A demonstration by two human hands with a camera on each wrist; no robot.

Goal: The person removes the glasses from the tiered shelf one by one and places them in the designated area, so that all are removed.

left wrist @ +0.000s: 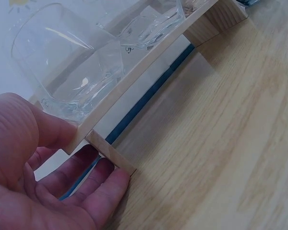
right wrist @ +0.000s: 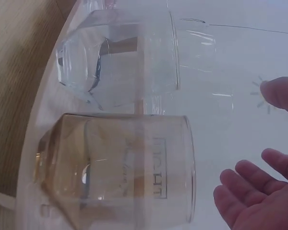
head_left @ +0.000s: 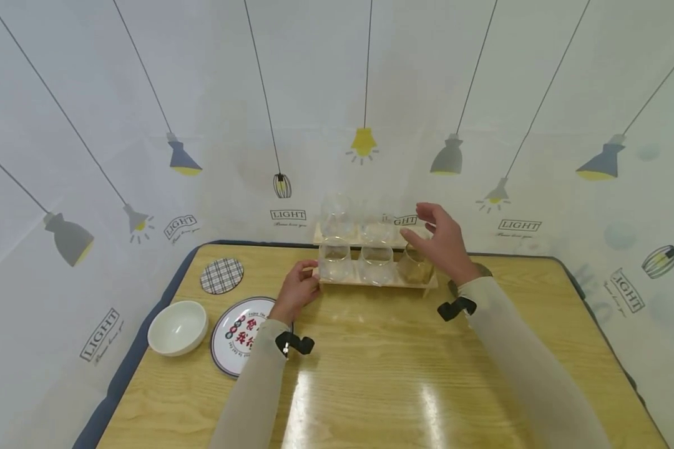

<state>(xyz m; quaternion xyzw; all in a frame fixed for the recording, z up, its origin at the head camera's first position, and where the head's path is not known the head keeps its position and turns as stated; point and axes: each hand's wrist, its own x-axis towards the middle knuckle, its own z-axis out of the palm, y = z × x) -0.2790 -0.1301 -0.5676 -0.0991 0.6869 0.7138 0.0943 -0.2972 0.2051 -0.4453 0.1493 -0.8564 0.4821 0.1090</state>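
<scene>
A two-tier wooden cup rack (head_left: 384, 285) stands at the back of the table, holding several glasses. On its front tier are a clear glass (head_left: 335, 265) at the left, another clear glass (head_left: 376, 267) in the middle and an amber-tinted glass (head_left: 415, 269) at the right. My left hand (head_left: 296, 292) grips the rack's left end; in the left wrist view the thumb lies at the shelf edge and the fingers are below by the wooden leg. Just above the amber glass, my right hand (head_left: 444, 243) is spread with nothing in it, apart from the glass in the right wrist view.
Left on the wooden table (head_left: 382, 374) are a white bowl (head_left: 177, 328), a round plate with printed characters (head_left: 230, 349) and a checked round coaster (head_left: 221, 276). The left forearm partly covers the plate. Behind the rack rises a wall covering (head_left: 314, 93) printed with lamps.
</scene>
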